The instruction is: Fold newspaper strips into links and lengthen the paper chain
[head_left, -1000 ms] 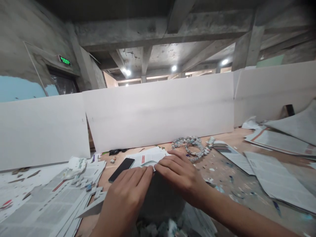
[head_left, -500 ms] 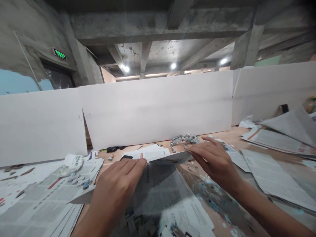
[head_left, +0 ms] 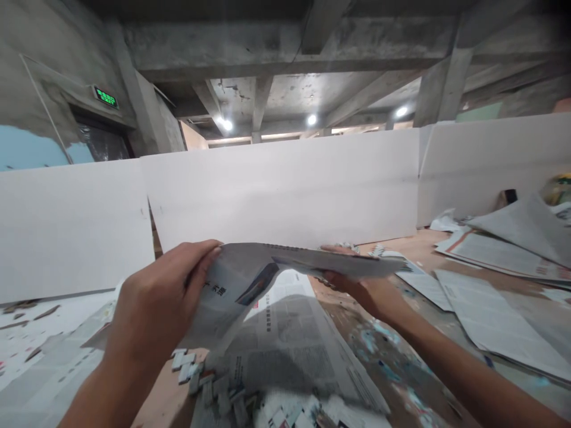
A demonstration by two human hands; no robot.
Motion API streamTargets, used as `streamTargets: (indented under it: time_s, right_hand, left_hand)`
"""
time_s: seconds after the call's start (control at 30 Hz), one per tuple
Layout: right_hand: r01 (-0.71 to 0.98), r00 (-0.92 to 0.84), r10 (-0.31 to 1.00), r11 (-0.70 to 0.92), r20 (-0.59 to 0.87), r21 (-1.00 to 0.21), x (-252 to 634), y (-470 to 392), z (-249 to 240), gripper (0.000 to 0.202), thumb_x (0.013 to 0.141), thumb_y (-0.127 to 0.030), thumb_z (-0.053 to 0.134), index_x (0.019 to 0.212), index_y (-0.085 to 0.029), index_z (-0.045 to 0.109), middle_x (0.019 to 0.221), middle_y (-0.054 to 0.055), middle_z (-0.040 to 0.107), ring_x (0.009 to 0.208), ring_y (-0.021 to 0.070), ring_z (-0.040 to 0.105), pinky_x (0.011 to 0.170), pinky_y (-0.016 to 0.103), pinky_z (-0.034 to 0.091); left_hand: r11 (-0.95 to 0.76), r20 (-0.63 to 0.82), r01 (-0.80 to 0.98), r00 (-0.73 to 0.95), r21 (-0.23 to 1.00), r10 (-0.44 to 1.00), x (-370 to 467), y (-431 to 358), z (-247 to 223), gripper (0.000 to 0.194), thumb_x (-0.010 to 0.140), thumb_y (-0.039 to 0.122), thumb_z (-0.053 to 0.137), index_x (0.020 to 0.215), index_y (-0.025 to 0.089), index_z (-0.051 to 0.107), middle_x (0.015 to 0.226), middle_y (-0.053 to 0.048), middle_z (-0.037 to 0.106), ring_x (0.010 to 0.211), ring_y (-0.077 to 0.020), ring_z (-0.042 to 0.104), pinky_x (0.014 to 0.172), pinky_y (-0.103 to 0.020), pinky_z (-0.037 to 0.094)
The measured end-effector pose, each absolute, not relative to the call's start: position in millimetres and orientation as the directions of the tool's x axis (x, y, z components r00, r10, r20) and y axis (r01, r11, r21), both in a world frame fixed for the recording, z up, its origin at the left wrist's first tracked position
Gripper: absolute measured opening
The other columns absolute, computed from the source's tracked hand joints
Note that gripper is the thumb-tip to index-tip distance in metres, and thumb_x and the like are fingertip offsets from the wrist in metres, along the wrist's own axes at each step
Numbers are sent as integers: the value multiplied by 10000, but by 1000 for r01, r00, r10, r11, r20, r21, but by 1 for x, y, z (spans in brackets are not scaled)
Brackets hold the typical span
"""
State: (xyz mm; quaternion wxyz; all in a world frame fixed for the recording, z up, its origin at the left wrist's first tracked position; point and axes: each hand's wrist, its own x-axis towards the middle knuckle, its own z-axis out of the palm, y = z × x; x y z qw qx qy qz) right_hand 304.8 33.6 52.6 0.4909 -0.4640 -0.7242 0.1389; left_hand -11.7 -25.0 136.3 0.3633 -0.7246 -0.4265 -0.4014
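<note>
A printed newspaper sheet (head_left: 241,267) is raised off the table, bent and sagging between my two hands. My left hand (head_left: 165,291) pinches its left edge, thumb and fingers pressed together. On the other side my right hand (head_left: 352,279) grips the sheet, with some fingers behind it and the thumb below. Under the raised sheet lies more newspaper (head_left: 294,339). Small folded paper pieces (head_left: 223,392) are heaped at the near edge. A chain of folded paper (head_left: 345,246) is mostly hidden behind the sheet and my right hand.
White boards (head_left: 285,196) stand along the back of the table. Loose newspaper sheets (head_left: 499,321) lie at the right, beside paint stains. More papers (head_left: 49,380) lie at the left. A dark upright object (head_left: 508,197) stands at the far right.
The sheet has been lifted higher and spread between my hands. My left hand has moved left and up. My right hand has shifted slightly left, its fingers now around the sheet.
</note>
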Motion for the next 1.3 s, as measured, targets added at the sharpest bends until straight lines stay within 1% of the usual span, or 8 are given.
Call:
streamTargets:
  time_s: [0.13, 0.27, 0.4, 0.6, 0.83, 1.1, 1.2, 1.3]
  right_hand:
    - [600, 49, 752, 504, 658, -621, 302, 24, 58, 304, 912, -423, 556, 853, -198, 752, 775, 29, 749, 733, 253, 692, 609, 295, 523]
    - [639, -76, 538, 673, 839, -373, 298, 8, 70, 234, 956, -276, 507, 1012, -219, 727, 955, 29, 744, 890, 222, 679, 781, 301, 509]
    - [704, -187, 448, 682, 874, -199, 289, -7, 77, 292, 963, -165, 444, 1141, -215, 671, 1081, 59, 717, 1019, 221, 645, 884, 331, 473]
    - [736, -238, 464, 659, 853, -153, 280, -23, 84, 394, 924, -79, 399, 1176, -249, 649, 1089, 51, 709, 999, 221, 647, 834, 338, 494]
    - [741, -249, 440, 660, 863, -123, 276, -30, 89, 374, 936, -106, 399, 1183, -248, 640, 1065, 62, 715, 968, 238, 653, 817, 365, 498]
    - [736, -182, 440, 654, 879, -175, 282, -26, 84, 258, 940, -193, 495, 1145, -239, 644, 1041, 62, 721, 961, 251, 654, 825, 371, 484]
    - [716, -31, 526, 605, 850, -349, 291, -13, 78, 303, 897, -297, 604, 1193, -237, 614, 1009, 76, 717, 913, 265, 658, 823, 404, 495]
    - [480, 82, 701, 595, 709, -644, 294, 3, 68, 404, 833, -408, 686, 1179, -224, 585, 1028, 97, 719, 892, 258, 683, 760, 379, 547]
  left_hand:
    - [-368, 901, 920, 269, -136, 340, -23, -20, 137, 205, 966, 340, 509, 1005, 251, 690, 953, 17, 759, 840, -201, 720, 720, -265, 536]
    - [-364, 886, 925, 254, -106, 388, -21, -14, 133, 276, 971, 353, 489, 1136, 196, 644, 1073, -72, 722, 981, -263, 681, 869, -375, 535]
    - [-497, 913, 860, 292, -118, 287, 3, -38, 136, 370, 938, 245, 571, 1302, 185, 547, 1278, -104, 622, 1219, -265, 558, 1048, -412, 447]
    - [-646, 912, 743, 371, -177, 177, 28, -76, 143, 252, 904, 159, 630, 1133, 262, 644, 1127, 8, 708, 1116, -198, 620, 1032, -362, 470]
    - [-692, 909, 707, 371, -143, 192, 28, -73, 145, 246, 906, 85, 587, 1055, 265, 664, 1049, 11, 728, 1057, -185, 638, 1004, -380, 482]
    - [-677, 923, 730, 318, -92, 217, 25, -74, 143, 213, 907, 127, 617, 1012, 297, 691, 1030, 43, 730, 1021, -173, 658, 919, -338, 518]
    - [-609, 967, 791, 108, 58, 232, 27, -75, 150, 132, 921, 232, 617, 941, 322, 712, 988, 63, 735, 927, -176, 686, 803, -336, 548]
    - [-578, 973, 786, -131, 219, 190, 31, -72, 161, 62, 866, 261, 691, 881, 307, 729, 922, 49, 744, 876, -194, 697, 773, -358, 545]
